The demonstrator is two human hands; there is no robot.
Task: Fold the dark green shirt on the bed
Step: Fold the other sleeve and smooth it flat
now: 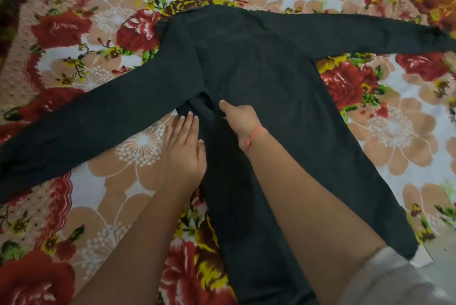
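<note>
The dark green shirt (259,63) lies spread on the bed, collar at the far side, hem toward me. One long sleeve stretches to the lower left, the other to the upper right. My left hand (183,147) lies flat with straight fingers on the bedspread, its fingertips touching the shirt's left side seam near the armpit. My right hand (240,117) rests on the shirt's body just right of it, fingers curled into a bunched fold of cloth at the armpit, a thin red thread round the wrist.
A floral bedspread (138,171) with red roses and peach flowers covers the whole bed. Its left edge (14,40) runs along the left of the view. A strip of pale floor (441,245) shows at the lower right.
</note>
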